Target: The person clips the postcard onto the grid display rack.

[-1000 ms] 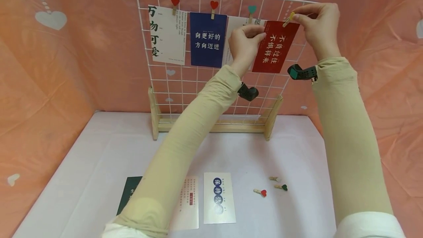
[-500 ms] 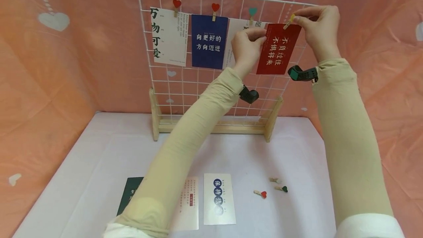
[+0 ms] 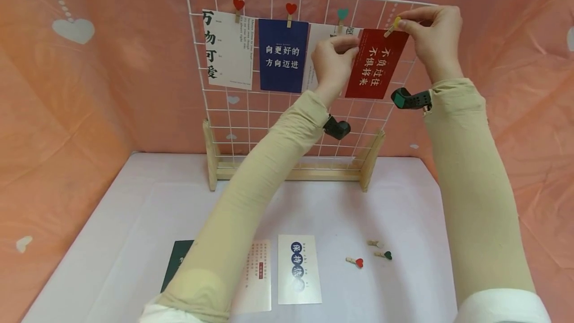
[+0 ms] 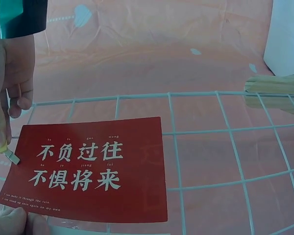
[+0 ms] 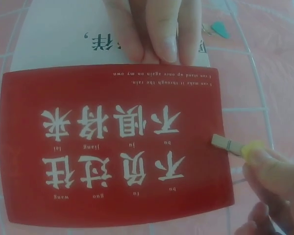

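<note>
In the head view my left hand (image 3: 334, 64) pinches the left edge of a red card (image 3: 358, 88) with white characters. That card hangs a little tilted before the upper right of a white wire grid (image 3: 269, 108). My right hand (image 3: 437, 39) pinches a small wooden clothespin (image 3: 391, 29) by its yellow end. The clothespin's wooden tip (image 5: 220, 141) overlaps the card's top edge in the right wrist view. Whether it also bites a grid wire I cannot tell. Behind my left hand a white card (image 3: 309, 71) is partly covered.
A blue card (image 3: 282, 76) and another white card (image 3: 239, 71) hang further left under red heart clothespins. On the table (image 3: 148, 203) lie several cards, some under my left sleeve, such as a white card (image 3: 309, 263). Three clothespins, one with a red heart (image 3: 358, 263), lie to the right.
</note>
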